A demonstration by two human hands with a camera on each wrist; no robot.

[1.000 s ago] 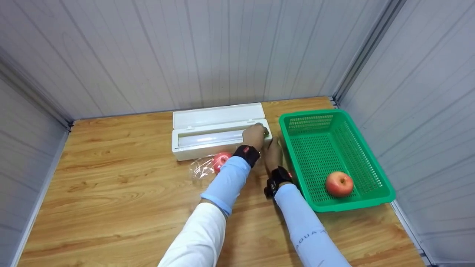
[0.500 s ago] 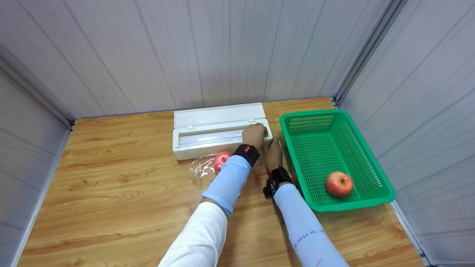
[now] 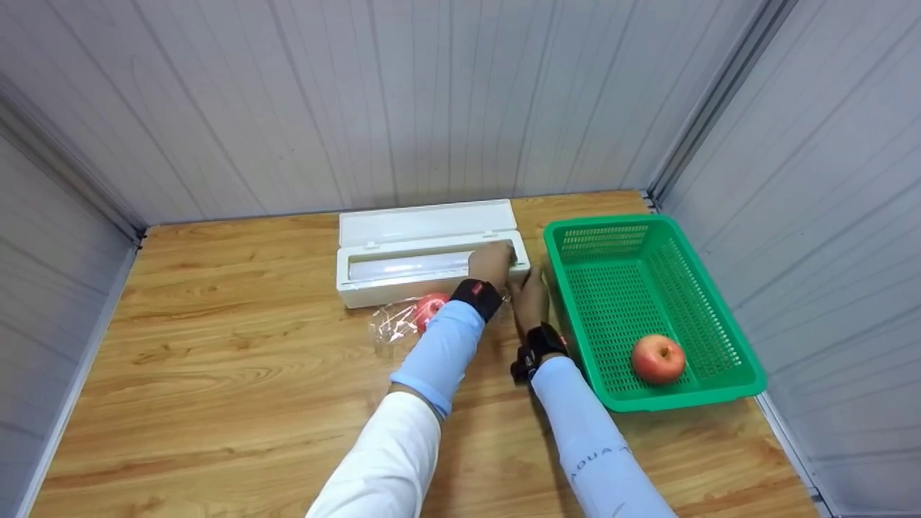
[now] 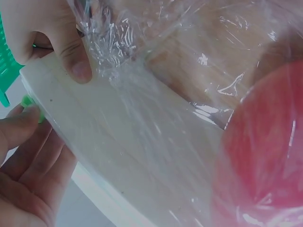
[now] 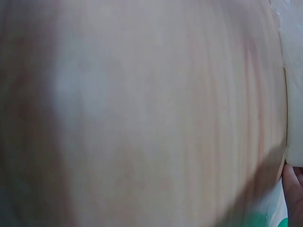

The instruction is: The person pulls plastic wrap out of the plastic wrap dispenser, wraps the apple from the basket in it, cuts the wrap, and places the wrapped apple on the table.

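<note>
A white cling film box (image 3: 392, 291) stands with its lid raised, a film roll (image 3: 403, 267) inside. My left hand (image 3: 491, 262) is over its right end; in the left wrist view its thumb and fingers pinch a small green slider (image 4: 32, 105) at the box's edge. My right hand (image 3: 531, 298) grips the lower right corner, its thumb lying on the front face. Clear film (image 4: 137, 80) hangs over that face. It also covers a red apple (image 3: 427, 311) in front of the box, partly hidden by the left wrist. The right wrist view shows just part of the right hand (image 5: 292, 188).
To the right stands a green plastic basket (image 3: 590, 360) with another apple (image 3: 658, 358) in it. The wooden tabletop (image 3: 237, 374) extends to the left and front. Pale panel walls (image 3: 432, 101) enclose the back and both sides.
My left hand has shifted very slightly, its fingers tilting at the box's right end. The right hand, box, apples and basket stay put; the head view has moved a little.
</note>
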